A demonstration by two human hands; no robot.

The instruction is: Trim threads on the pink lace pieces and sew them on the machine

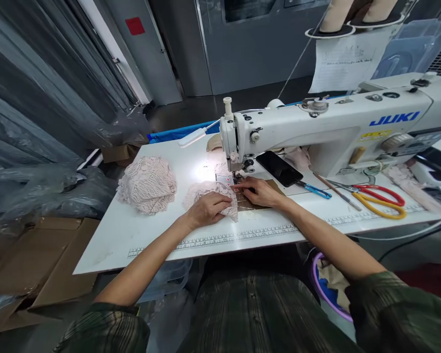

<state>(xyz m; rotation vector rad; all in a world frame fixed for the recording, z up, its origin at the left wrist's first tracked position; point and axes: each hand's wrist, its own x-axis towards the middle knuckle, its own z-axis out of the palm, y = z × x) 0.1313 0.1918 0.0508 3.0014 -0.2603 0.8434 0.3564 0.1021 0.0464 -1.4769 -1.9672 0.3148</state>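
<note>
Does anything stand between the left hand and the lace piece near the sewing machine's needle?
Nothing visible does: the left hand rests directly on the lace piece. The right hand lies to its right, not between them.

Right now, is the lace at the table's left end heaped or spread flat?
Heaped: the pink lace forms a rounded mound with overlapping edges on the white table, apart from the lace piece under the left hand.

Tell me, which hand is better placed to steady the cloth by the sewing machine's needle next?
The right hand, I think: its pointing finger reaches nearest the sewing machine's needle end. The left hand lies a little farther back, on the pink lace.
</note>
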